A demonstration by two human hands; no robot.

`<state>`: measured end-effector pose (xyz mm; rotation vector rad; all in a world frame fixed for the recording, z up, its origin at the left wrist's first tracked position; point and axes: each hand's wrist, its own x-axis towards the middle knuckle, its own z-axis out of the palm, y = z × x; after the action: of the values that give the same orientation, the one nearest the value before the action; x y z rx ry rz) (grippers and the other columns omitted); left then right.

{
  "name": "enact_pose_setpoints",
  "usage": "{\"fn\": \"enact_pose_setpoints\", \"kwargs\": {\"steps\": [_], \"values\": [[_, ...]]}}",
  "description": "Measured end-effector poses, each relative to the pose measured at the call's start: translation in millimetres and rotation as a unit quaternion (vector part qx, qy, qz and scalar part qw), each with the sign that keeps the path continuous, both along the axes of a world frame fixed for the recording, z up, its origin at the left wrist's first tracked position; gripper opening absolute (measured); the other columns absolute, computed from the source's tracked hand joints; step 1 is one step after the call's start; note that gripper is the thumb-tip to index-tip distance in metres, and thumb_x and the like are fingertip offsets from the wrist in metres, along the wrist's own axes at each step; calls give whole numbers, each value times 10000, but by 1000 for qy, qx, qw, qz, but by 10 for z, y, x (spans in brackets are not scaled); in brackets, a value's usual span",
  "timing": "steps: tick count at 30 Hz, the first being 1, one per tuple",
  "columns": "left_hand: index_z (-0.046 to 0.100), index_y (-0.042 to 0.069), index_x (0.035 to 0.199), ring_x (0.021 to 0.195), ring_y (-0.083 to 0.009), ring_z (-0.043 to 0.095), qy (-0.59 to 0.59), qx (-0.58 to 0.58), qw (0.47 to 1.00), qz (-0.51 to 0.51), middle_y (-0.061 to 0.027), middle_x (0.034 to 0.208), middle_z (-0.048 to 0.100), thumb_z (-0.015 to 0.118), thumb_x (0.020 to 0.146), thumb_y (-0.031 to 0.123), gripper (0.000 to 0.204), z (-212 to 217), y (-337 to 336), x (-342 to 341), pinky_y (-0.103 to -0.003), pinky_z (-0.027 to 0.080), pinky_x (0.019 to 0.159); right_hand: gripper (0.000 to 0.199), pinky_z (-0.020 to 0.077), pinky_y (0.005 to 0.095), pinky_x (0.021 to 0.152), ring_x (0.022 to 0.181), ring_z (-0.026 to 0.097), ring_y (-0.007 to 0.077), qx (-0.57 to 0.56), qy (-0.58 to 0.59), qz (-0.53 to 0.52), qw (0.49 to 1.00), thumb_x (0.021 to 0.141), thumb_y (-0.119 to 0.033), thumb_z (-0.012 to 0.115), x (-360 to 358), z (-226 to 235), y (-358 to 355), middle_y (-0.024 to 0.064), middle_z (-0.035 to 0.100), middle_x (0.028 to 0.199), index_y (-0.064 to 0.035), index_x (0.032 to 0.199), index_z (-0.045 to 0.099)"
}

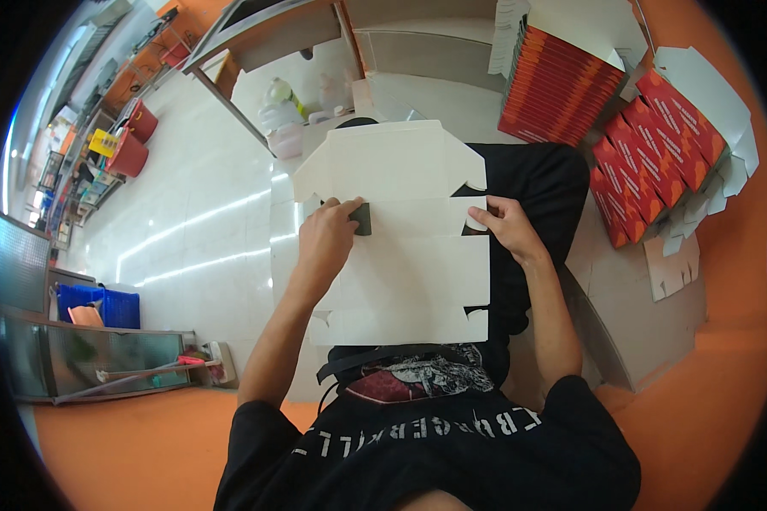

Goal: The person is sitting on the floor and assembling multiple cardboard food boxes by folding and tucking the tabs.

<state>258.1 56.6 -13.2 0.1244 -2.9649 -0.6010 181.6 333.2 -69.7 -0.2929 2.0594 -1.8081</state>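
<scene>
At one o'clock from your hands a stack of flat red cartons [562, 85] stands on edge, and at two o'clock more red cartons [656, 145] lie fanned out with their white flaps showing; a loose white cardboard piece [673, 268] lies just beside them at three o'clock. At twelve o'clock, past the far edge of your work, a few plastic bottles [285, 102] stand on the pale floor [196, 221] under a wooden surface [273, 34]. Red buckets [132, 145] sit well off at ten o'clock, blue crates [98, 305] at nine o'clock, and a broom [153, 370] lies at eight o'clock. Nothing lies between your hands and the sheet. The white cardboard sheet [400, 230] is an unfolded box blank, spread flat across your black-clothed lap in the middle of the view, with crease lines running side to side, angled corners at the far end and small notches cut along its right edge. Your left hand [325, 237] rests knuckles-up on the sheet's left half, its fingers [337, 209] curled around a small dark block [362, 219] pressed against the sheet near a crease. Your right hand [507, 226] lies at the sheet's right edge, its fingers [484, 217] closed narrow and pinching the edge by a notch. Both forearms come up from the lower edge, elbows spread.
</scene>
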Motion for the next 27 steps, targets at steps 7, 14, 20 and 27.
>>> {"fn": "enact_pose_setpoints", "kwargs": {"steps": [7, 14, 20, 27], "values": [[643, 92, 1090, 761, -302, 608, 20, 6, 1000, -5, -129, 888, 615, 622, 763, 11, 337, -12, -8, 13, -387, 472, 687, 362, 461, 295, 583, 618, 613, 173, 146, 202, -99, 963, 769, -97, 691, 239, 130, -125, 127, 625, 700, 28, 1077, 548], [648, 85, 1083, 749, -307, 606, 25, 10, 1000, -16, -139, 865, 615, 633, 749, 8, 343, -3, -14, 8, -391, 470, 683, 462, 493, 357, 684, 755, 641, 304, 309, 319, -55, 894, 718, -101, 712, 307, 280, -152, 174, 651, 812, -50, 1149, 554], [659, 81, 1062, 717, -299, 597, 10, 34, 999, -37, -129, 825, 611, 652, 732, 14, 337, 52, -74, -11, -381, 468, 679, 502, 497, 421, 719, 800, 626, 344, 453, 290, -10, 843, 727, -137, 689, 278, 295, -245, 170, 636, 837, -89, 1199, 524], [655, 83, 1075, 702, -294, 582, -5, 62, 997, -49, -126, 782, 599, 656, 723, 10, 359, 93, -79, 5, -376, 464, 681, 500, 502, 435, 654, 734, 629, 355, 496, 311, -20, 810, 770, -123, 631, 340, 151, -362, 185, 617, 783, -73, 1240, 467]]}}
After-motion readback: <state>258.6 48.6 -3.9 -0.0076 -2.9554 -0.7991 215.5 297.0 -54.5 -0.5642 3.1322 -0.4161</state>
